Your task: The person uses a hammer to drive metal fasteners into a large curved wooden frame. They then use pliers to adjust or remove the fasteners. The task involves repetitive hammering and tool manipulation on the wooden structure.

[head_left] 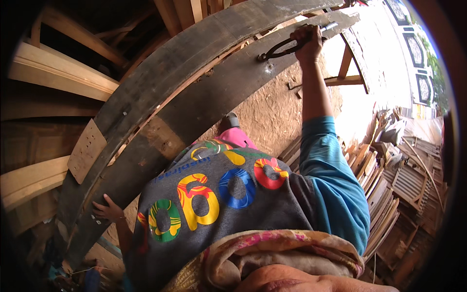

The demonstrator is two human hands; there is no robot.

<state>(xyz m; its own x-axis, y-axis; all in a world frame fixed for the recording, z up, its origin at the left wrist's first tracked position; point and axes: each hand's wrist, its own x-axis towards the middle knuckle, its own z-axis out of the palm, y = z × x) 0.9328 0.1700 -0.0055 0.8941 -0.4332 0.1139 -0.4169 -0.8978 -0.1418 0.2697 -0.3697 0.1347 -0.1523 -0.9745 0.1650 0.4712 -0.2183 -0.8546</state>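
Note:
A long dark workbench top [194, 100], bent by the lens, runs from the lower left to the upper right. Over its far right part my right hand [309, 41] is closed around a dark tool with a looped, two-armed frame [279, 50]. One end of this tool rests on or just above the board, and a pale shiny piece [331, 27] shows beyond my fist. I cannot make out the tool's exact kind. At the lower left my left hand [109, 209] lies with spread fingers on the bench's near board, holding nothing.
A thin brown plywood piece [86, 152] lies on the bench's left part. Timber pieces [63, 73] fill the space behind it. Stacked wood slats [379, 204] and panels stand at the right. Below the bench is bare earth floor [272, 109]; a wooden stand [346, 73] is at the upper right.

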